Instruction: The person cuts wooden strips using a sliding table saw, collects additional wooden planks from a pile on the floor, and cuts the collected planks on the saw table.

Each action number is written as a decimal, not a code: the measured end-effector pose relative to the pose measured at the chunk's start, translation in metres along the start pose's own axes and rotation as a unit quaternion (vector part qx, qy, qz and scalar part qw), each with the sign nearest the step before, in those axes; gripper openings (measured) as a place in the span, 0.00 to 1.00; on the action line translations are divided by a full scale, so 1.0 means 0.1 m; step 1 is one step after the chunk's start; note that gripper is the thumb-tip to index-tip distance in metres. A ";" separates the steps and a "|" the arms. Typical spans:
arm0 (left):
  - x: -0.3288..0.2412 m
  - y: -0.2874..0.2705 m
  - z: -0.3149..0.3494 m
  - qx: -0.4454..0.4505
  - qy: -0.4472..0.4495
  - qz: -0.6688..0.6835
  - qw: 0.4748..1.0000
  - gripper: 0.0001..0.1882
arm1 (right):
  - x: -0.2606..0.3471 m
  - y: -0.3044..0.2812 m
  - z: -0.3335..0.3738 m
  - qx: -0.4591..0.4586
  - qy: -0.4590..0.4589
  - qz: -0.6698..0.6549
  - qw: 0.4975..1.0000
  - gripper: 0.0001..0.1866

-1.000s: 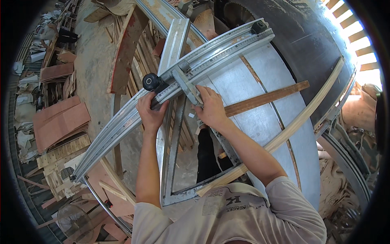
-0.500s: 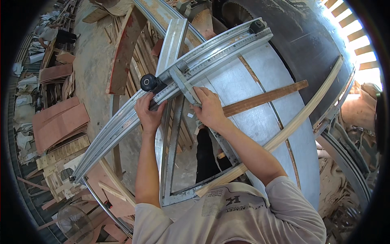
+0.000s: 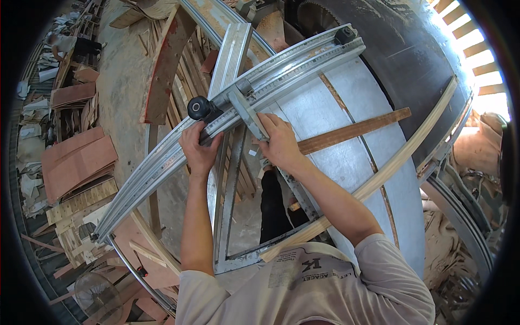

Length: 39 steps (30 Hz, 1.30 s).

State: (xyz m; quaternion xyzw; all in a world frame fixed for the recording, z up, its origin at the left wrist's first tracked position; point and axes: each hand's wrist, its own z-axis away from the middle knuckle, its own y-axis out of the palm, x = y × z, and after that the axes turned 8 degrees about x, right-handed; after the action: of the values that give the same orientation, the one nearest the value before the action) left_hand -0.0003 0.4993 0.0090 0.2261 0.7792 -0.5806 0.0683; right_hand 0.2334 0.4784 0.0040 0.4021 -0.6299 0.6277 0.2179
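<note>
A long aluminium fence rail [image 3: 157, 173] with a measuring scale lies diagonally across the view. A sliding stop on it has a round black knob [image 3: 199, 108] and a flat metal stop arm [image 3: 248, 115]. My left hand [image 3: 199, 149] is closed on the stop's body just below the knob, its thumb at the near edge of the rail. The fingers of my right hand [image 3: 279, 142] bend over the free end of the stop arm, with the thumb beneath it. A narrow brown wood strip [image 3: 355, 130] lies on the metal saw table [image 3: 336, 173], its end beside my right hand.
A long pale wood strip [image 3: 390, 170] slants across the table near my right arm. Beyond the rail stands a circular saw blade [image 3: 317, 19]. A metal frame [image 3: 238, 262] sits before me. Stacked reddish boards [image 3: 78, 162], a fan [image 3: 98, 298] and a distant person [image 3: 65, 46] are at left.
</note>
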 end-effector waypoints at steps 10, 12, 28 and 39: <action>-0.06 -0.07 -0.02 -0.008 0.018 0.008 1.000 0.28 | 0.02 -0.04 0.00 0.020 0.020 -0.016 0.999 0.31; -0.10 -0.15 -0.07 -0.020 -0.070 0.183 0.980 0.28 | 0.05 -0.13 0.04 0.021 0.029 -0.022 0.999 0.32; -0.84 -1.07 -1.37 0.396 -0.095 -0.230 0.884 0.38 | -0.76 -1.65 0.66 0.183 0.022 0.260 0.948 0.24; -0.88 -1.07 -1.29 0.375 -0.129 -0.153 0.905 0.34 | -0.83 -1.82 0.55 0.203 0.053 0.260 0.943 0.24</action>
State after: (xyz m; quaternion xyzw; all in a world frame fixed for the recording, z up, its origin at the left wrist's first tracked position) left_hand 0.0515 0.5717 0.1756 0.0360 0.5137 -0.8571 -0.0116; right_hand 0.4359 0.4647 0.0451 0.2265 -0.5595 0.7973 -0.0057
